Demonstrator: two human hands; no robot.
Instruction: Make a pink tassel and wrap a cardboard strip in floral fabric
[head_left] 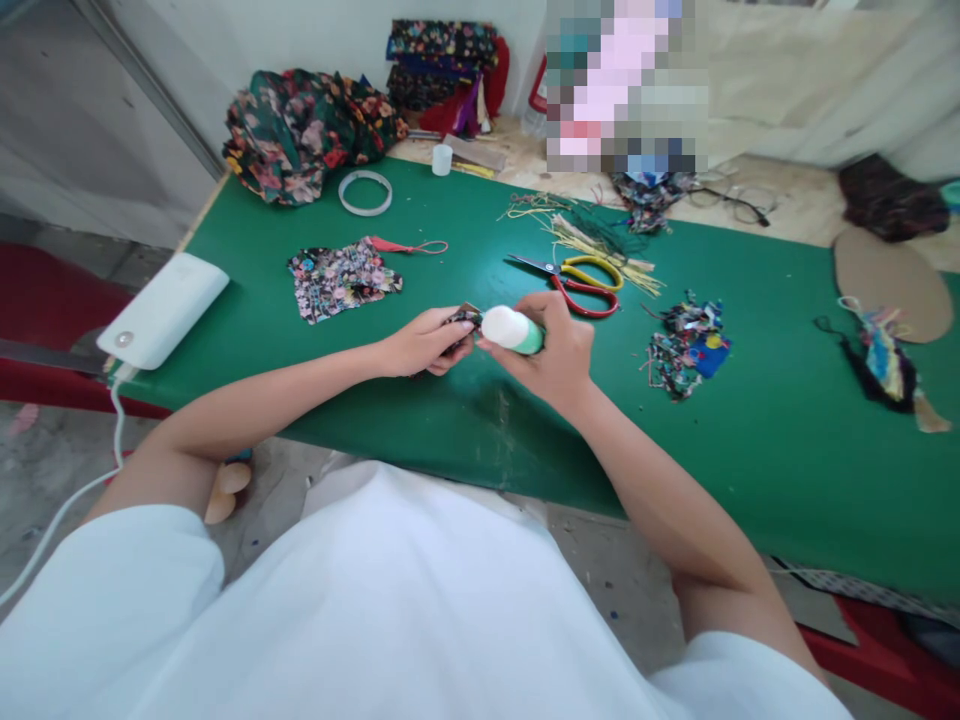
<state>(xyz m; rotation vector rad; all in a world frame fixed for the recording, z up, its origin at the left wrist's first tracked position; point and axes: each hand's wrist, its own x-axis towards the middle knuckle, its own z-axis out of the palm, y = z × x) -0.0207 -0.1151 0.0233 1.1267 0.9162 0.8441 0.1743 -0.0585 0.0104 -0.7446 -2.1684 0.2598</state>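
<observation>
Over the front part of the green tabletop, my left hand is closed around a small piece of dark floral fabric. My right hand grips a white and green glue bottle, tilted with its white end toward the fabric. The bottle's tip is hidden, so I cannot tell whether it touches the cloth. Just beyond my right hand lie scissors with one red and one yellow handle. Left of my hands is a stack of floral fabric pieces, with a red cord tassel beside it.
A white power bank with a cable lies at the left edge. Fabric scraps are heaped on the right, near tassels. Toward the back are bundled floral cloth, a tape roll, a white cap, cords and eyeglasses.
</observation>
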